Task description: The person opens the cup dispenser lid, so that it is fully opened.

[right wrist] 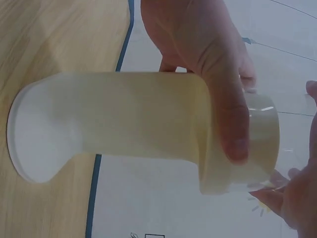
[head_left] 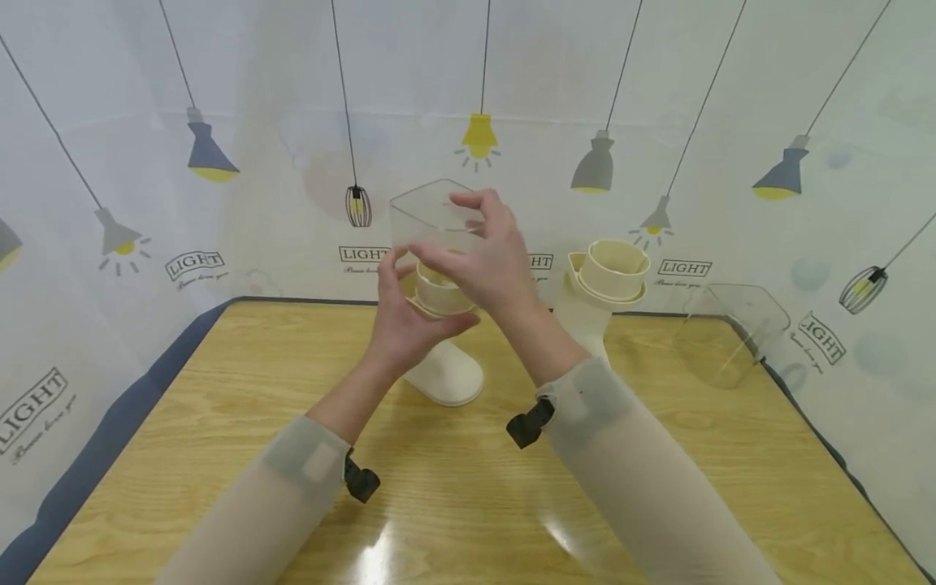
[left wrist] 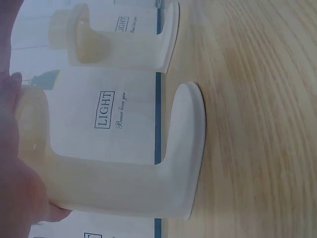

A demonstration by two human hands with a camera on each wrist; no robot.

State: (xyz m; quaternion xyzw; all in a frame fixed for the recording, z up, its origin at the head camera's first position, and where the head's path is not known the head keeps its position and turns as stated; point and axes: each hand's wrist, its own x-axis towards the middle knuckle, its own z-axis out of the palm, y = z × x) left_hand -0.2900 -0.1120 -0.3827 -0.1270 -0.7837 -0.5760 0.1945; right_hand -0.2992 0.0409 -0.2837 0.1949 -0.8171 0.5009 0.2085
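Note:
A cream plastic stand with a round collar on top and a broad white foot stands on the table in front of me. My left hand grips it just below the collar ring, thumb in front and fingers round the far side. Above the ring, a clear square container is held by my right hand, its thumb and fingers spread about the wall. The container's lower end overlaps the ring. From the side, the right wrist view shows the stand's column upright on its foot, with the left hand round its top.
A second cream stand of the same shape stands to the right at the back. Farther right, another clear container sits near the table's edge. A lamp-printed curtain hangs behind the wooden table.

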